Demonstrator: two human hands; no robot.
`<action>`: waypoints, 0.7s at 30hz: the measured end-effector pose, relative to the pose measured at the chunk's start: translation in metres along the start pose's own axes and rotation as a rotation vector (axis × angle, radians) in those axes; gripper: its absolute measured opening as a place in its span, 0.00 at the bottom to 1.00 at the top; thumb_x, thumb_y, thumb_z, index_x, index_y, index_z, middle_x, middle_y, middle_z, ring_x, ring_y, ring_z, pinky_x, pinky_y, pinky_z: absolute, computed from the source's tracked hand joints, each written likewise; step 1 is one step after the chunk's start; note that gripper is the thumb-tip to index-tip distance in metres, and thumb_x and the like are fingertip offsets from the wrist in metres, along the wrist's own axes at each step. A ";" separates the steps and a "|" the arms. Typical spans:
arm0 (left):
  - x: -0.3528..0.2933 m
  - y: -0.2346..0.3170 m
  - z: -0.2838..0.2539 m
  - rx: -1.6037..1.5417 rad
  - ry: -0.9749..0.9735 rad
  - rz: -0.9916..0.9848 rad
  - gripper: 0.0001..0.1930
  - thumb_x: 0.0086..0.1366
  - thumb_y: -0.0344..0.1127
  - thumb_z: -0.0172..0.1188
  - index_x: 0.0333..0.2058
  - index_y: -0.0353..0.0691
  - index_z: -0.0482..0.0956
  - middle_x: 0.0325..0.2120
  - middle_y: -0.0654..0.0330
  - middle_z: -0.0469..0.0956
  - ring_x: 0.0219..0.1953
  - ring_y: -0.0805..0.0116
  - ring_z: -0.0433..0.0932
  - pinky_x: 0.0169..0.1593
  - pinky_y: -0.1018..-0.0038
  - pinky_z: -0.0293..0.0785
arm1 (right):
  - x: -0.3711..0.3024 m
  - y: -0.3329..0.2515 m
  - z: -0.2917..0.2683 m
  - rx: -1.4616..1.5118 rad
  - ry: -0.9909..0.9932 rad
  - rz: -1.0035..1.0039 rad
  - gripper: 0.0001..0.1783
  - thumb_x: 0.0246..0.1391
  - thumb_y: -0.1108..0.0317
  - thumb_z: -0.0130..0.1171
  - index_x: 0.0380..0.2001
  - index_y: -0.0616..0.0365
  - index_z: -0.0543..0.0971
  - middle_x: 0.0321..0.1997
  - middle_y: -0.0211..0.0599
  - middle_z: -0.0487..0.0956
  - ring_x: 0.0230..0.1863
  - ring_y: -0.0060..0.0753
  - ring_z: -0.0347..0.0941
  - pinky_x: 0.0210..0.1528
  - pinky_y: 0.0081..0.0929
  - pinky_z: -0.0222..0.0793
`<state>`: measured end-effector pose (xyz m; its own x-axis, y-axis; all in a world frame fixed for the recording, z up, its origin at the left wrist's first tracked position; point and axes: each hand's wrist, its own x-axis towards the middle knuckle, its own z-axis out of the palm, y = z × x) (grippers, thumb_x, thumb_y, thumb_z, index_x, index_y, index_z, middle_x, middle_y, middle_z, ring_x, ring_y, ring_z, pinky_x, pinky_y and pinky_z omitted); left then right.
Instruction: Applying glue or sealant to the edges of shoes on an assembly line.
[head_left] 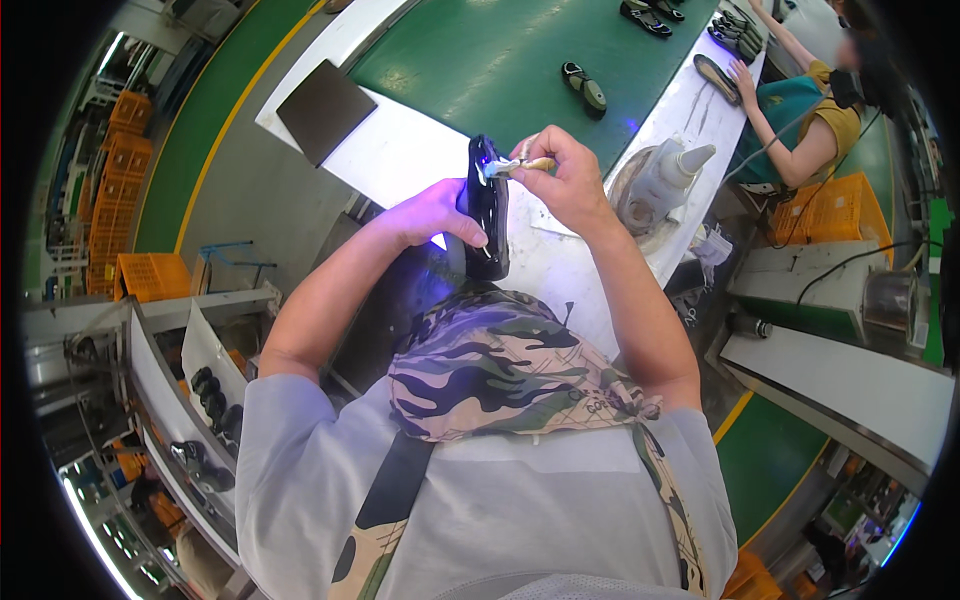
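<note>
My left hand (440, 214) is wrapped round a glossy black shoe-shaped piece (490, 225), thumb on its face, just in front of my body at the table's near edge. Between the fingers of my right hand (568, 182) is a small brush (538, 163) with a pale wooden handle. Its bristle end meets the upper part of the black piece, where a bluish-violet light shines. Whether the piece is a whole shoe or only part of one, I cannot tell. To the right of my right hand a white squeeze bottle (657, 190) stands in a round dish (625, 185).
Beyond the white table edge (395, 150) runs a green belt (480, 60) carrying shoes (584, 90). A dark square board (325, 110) lies at left. At the far right a co-worker (800, 120) has a hand beside a shoe (717, 78). Orange crates (835, 208) stand behind.
</note>
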<state>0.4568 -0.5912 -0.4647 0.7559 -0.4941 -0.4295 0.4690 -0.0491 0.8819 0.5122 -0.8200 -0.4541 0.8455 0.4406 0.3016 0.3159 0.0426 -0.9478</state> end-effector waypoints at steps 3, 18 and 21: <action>-0.005 -0.007 0.000 -0.110 0.034 0.035 0.29 0.42 0.25 0.73 0.46 0.33 0.76 0.37 0.59 0.81 0.39 0.68 0.81 0.51 0.70 0.75 | -0.009 0.007 0.007 0.002 -0.043 0.004 0.13 0.48 0.80 0.64 0.27 0.58 0.68 0.34 0.38 0.77 0.40 0.26 0.74 0.42 0.24 0.69; -0.047 -0.038 -0.057 -0.520 0.320 0.287 0.26 0.48 0.27 0.72 0.48 0.35 0.75 0.40 0.57 0.82 0.42 0.62 0.82 0.55 0.62 0.76 | -0.008 0.027 0.050 0.397 -0.113 0.141 0.12 0.49 0.79 0.66 0.29 0.58 0.71 0.34 0.35 0.79 0.38 0.27 0.76 0.39 0.24 0.72; -0.073 -0.045 -0.074 -0.588 0.292 0.344 0.26 0.49 0.27 0.70 0.49 0.34 0.74 0.42 0.55 0.81 0.45 0.59 0.81 0.57 0.60 0.75 | -0.001 0.027 0.078 0.478 -0.032 0.216 0.12 0.51 0.80 0.66 0.30 0.59 0.71 0.31 0.35 0.78 0.34 0.27 0.77 0.34 0.21 0.73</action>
<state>0.4149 -0.4884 -0.4874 0.9565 -0.1427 -0.2544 0.2891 0.5806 0.7612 0.4867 -0.7493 -0.4883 0.8540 0.5110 0.0981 -0.1019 0.3492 -0.9315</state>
